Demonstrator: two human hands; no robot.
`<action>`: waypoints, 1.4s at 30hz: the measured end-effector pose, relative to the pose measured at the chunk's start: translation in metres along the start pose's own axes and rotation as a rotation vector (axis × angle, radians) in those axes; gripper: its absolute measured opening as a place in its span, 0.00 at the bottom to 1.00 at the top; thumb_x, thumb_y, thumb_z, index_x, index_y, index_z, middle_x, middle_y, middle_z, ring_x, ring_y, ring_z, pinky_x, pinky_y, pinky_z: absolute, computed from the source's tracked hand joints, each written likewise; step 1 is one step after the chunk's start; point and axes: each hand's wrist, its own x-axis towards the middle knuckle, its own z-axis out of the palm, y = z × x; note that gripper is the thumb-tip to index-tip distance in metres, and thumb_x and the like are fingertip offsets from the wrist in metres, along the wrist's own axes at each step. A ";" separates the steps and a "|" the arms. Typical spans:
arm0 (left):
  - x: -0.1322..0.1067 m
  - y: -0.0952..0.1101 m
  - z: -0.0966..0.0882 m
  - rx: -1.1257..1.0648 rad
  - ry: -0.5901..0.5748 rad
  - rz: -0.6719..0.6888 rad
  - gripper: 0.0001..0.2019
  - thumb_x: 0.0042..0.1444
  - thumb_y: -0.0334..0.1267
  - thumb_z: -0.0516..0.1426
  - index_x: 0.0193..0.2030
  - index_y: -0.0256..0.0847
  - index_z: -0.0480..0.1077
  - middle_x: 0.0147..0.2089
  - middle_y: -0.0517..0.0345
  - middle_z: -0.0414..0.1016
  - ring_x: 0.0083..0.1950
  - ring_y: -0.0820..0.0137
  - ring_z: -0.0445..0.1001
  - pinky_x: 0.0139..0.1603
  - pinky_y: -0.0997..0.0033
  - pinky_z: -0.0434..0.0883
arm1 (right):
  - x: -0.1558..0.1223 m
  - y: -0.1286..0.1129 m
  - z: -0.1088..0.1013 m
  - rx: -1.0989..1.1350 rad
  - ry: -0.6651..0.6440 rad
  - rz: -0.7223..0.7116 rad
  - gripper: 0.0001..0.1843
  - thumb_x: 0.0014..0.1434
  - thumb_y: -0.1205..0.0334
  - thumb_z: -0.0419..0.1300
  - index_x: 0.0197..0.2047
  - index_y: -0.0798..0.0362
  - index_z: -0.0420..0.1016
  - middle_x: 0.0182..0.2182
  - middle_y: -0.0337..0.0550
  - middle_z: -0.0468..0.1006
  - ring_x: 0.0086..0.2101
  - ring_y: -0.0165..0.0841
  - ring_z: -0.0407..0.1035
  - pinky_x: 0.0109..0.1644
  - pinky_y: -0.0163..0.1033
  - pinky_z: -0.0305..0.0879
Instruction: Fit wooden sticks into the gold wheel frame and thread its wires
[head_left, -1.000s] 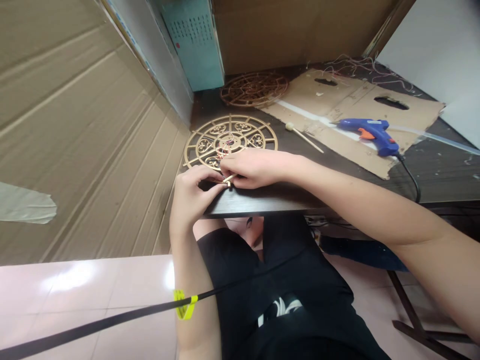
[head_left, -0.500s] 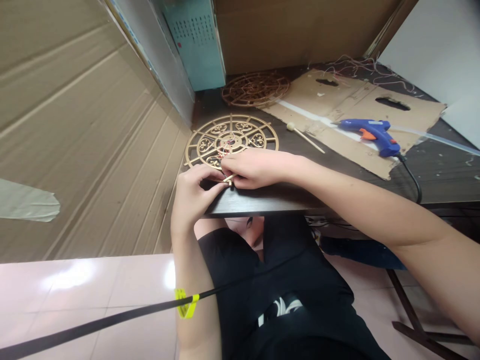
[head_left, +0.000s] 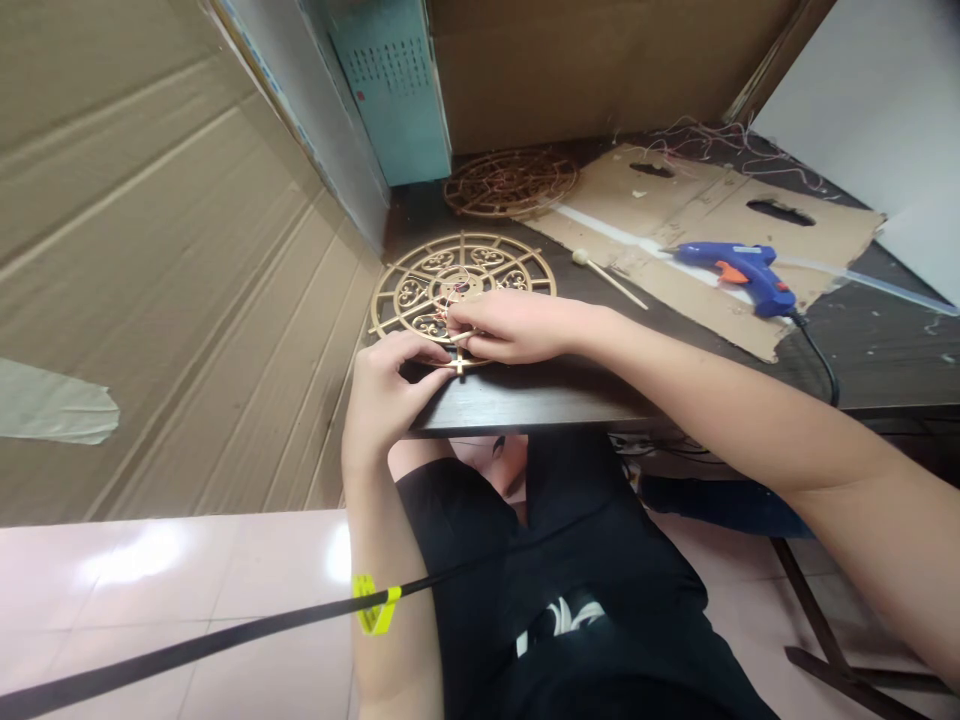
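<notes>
Gripping a small gold piece (head_left: pixel 459 364) with left hand (head_left: pixel 390 390) and right hand (head_left: pixel 517 328), both curled closed; writing on teal panel (head_left: pixel 390 100) unreadable.

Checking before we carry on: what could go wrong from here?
The fretwork wooden wheel sits right at the table edge, under the left hand and right hand, so it could tip off. Fine wires at its hub could snag. The black cord of the blue glue gun lies near the right forearm and might catch.

The left hand (head_left: pixel 394 395) curls upward beside the right hand (head_left: pixel 517 328), which reaches across.
</notes>
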 end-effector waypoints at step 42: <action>0.000 0.002 0.000 0.016 -0.005 -0.025 0.03 0.57 0.32 0.68 0.37 0.43 0.82 0.39 0.58 0.85 0.42 0.64 0.82 0.48 0.62 0.75 | -0.002 -0.006 -0.006 0.121 0.025 -0.129 0.07 0.56 0.67 0.56 0.27 0.52 0.62 0.23 0.34 0.63 0.27 0.28 0.54 0.35 0.37 0.49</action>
